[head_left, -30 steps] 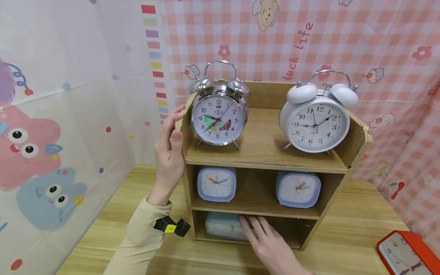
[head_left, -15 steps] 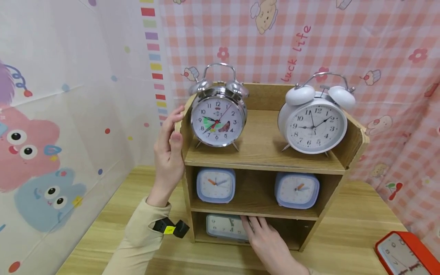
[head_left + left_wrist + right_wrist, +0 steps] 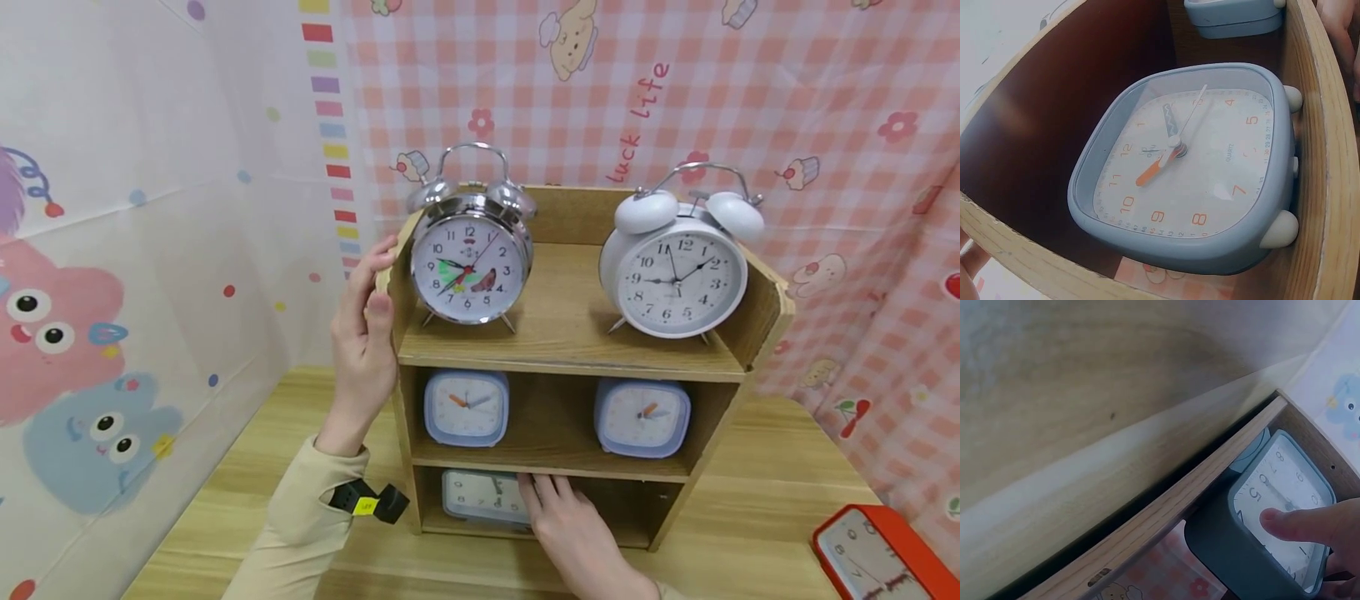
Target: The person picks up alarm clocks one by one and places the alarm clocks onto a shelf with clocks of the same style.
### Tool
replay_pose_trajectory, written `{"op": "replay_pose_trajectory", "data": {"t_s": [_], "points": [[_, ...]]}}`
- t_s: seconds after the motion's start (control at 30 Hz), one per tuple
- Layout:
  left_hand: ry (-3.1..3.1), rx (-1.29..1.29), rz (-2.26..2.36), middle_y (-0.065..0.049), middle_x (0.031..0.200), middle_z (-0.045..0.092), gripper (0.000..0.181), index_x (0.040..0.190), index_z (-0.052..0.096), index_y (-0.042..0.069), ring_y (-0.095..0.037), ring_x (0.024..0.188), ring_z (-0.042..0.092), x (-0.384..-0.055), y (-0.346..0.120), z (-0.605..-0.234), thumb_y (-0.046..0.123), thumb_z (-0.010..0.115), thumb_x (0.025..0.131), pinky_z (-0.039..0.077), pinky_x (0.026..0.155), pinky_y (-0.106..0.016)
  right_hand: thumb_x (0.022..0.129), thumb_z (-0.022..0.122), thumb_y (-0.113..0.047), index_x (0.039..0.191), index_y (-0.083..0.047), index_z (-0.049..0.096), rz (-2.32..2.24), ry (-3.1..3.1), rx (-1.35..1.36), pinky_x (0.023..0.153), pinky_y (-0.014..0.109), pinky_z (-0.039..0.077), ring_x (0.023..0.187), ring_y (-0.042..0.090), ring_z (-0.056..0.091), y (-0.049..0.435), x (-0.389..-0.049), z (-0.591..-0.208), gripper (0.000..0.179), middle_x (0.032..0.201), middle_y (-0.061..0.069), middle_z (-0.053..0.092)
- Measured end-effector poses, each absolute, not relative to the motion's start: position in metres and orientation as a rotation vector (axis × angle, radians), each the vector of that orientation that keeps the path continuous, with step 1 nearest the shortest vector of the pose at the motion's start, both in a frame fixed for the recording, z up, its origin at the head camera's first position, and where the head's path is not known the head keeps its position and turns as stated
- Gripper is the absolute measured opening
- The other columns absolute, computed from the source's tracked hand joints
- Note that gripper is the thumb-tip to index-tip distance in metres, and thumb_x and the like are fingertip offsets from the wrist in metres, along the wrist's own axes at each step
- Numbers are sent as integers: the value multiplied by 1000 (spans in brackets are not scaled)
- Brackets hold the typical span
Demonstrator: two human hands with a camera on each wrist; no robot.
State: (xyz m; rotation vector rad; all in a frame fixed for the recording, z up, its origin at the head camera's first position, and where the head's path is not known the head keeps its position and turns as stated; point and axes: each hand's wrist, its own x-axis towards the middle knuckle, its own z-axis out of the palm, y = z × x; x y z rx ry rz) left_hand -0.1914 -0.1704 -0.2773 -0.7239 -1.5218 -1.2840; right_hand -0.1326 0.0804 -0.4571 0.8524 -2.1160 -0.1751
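Note:
My left hand (image 3: 363,350) holds the left side panel of a small wooden shelf (image 3: 566,350), its thumb at the panel's front edge. On the bottom level lies a blue-green alarm clock (image 3: 480,496) with a white face, at the left. My right hand (image 3: 573,529) grips that clock's right end. The right wrist view shows the thumb (image 3: 1304,525) on the face of the clock (image 3: 1222,544), with other fingers partly hidden behind it. A light-blue alarm clock (image 3: 1179,247) fills the left wrist view, on the middle level near my left hand.
A silver twin-bell clock (image 3: 471,271) and a white one (image 3: 678,279) stand on top. The middle level holds light-blue clocks at left (image 3: 467,408) and right (image 3: 645,418). A red clock (image 3: 862,550) lies on the wooden table (image 3: 795,475) at right.
The blue-green clock's face has tilted up into clearer view since a second ago, with my right hand staying at its right end. My left hand stays on the shelf's side.

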Motion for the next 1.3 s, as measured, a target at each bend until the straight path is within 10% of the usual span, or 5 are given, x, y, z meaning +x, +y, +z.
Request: {"op": "replay_pose_trajectory", "data": {"t_s": [0.17, 0.43, 0.67, 1.3], "points": [[-1509, -731, -1279, -32, 149, 56, 71, 134, 53, -12, -17, 146, 54, -192, -170, -277, 54, 43, 110, 41, 127, -36, 92, 65, -5, 116, -9, 73, -183, -2120, 858, 51, 20, 49, 82, 18, 63, 78, -134, -458, 26, 103, 6, 69], [-1513, -725, -1281, -31, 150, 56, 71, 134, 53, -11, -17, 147, 54, -191, -170, -277, 55, 43, 110, 41, 127, -35, 94, 57, -8, 113, -10, 72, -204, -2139, 868, 49, 20, 48, 76, 15, 63, 73, -138, -458, 24, 98, 4, 68], [-1515, -715, -1281, -30, 150, 56, 71, 135, 54, -11, -16, 147, 54, -190, -170, -276, 54, 43, 110, 41, 128, -36, 80, 89, -13, 115, -13, 75, -256, -2213, 881, 50, 19, 50, 78, 14, 67, 66, -137, -452, 38, 102, 4, 72], [-1529, -710, -1279, -29, 151, 56, 71, 135, 54, -10, -15, 147, 54, -191, -171, -278, 55, 42, 110, 41, 127, -35, 84, 86, -12, 119, -13, 76, -291, -2236, 900, 55, 21, 56, 84, 14, 72, 56, -141, -450, 37, 113, 5, 75]]}}
